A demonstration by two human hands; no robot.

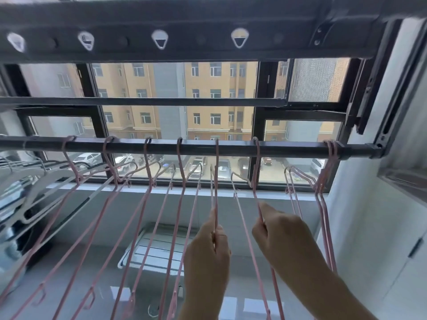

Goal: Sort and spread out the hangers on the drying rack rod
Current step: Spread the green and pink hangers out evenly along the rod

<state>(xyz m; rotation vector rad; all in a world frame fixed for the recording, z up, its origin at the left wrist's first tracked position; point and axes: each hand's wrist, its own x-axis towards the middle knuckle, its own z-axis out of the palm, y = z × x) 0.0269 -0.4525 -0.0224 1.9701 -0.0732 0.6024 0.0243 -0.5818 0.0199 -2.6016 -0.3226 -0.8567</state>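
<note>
Mid-spreading: left hand [208, 250] pinches a pink hanger [216, 181], right hand [284, 236] grips the neighbouring hanger [255, 176] on the rod [288, 147]; bunched hangers [330, 150] rightward likely come next.

Lower ends of pink hangers [148, 162] beyond the bottom edge; white hangers [55, 174] blurred at left

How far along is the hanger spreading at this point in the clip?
Mostly done. Done: four pink hangers hang spaced apart along the rod. In hand: the left hand pinches the fifth hanger and the right hand grips the sixth hanger, both hooked on. Left: a bunch of pink hangers sits together at the rod's right end.
</note>
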